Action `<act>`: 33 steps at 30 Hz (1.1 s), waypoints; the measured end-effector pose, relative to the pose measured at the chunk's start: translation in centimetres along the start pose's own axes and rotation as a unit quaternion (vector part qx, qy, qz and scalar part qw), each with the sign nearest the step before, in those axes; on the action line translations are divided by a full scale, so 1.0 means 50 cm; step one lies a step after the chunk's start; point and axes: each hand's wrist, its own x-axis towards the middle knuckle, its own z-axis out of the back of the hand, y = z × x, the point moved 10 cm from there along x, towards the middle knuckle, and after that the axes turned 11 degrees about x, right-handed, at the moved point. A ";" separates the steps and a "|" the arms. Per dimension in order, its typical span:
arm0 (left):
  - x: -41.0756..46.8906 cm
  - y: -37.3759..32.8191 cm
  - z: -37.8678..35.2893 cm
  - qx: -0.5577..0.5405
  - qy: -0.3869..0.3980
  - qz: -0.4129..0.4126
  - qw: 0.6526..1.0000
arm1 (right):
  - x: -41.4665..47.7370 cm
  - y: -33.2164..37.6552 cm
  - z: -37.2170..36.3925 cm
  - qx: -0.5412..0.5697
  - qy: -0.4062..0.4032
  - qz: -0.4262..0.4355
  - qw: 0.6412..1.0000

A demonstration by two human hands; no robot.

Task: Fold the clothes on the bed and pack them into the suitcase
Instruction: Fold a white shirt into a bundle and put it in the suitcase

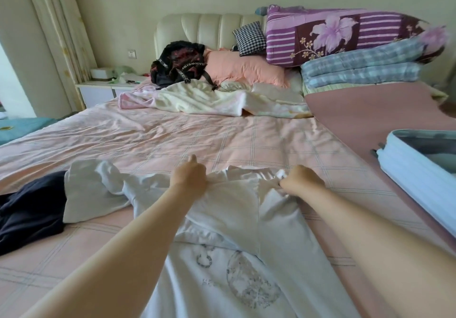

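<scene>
A white T-shirt point(229, 238) with a grey round print lies spread on the pink checked bed point(172, 135) in front of me. My left hand point(188, 177) grips the shirt's far edge on the left, fingers curled into the cloth. My right hand point(299, 182) pinches the bunched far edge on the right. One sleeve point(93, 189) spreads out to the left. A dark navy garment point(29, 211) lies at the left, partly under that sleeve. The open light-blue suitcase point(414, 169) sits on the bed at the right edge.
At the head of the bed lie a crumpled cream blanket point(209, 100), a peach pillow point(244, 70), a black backpack point(180, 63), a checked cushion point(249, 37) and stacked purple and blue quilts point(345, 46). A white nightstand point(106, 88) stands at the far left.
</scene>
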 end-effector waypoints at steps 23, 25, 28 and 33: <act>-0.069 -0.121 0.013 -0.089 -0.065 -0.257 0.960 | -0.065 0.117 -0.108 -0.005 0.043 0.320 0.946; -0.076 -0.094 -0.048 -0.019 0.025 -0.230 0.973 | -0.083 0.094 -0.136 -0.055 0.100 0.284 0.952; -0.086 -0.059 -0.052 0.019 0.055 -0.173 0.983 | -0.115 0.071 -0.117 -0.079 0.114 0.255 0.957; -0.182 -0.132 0.060 -0.085 -0.034 -0.178 0.980 | -0.220 0.043 -0.058 -0.056 0.117 0.254 0.959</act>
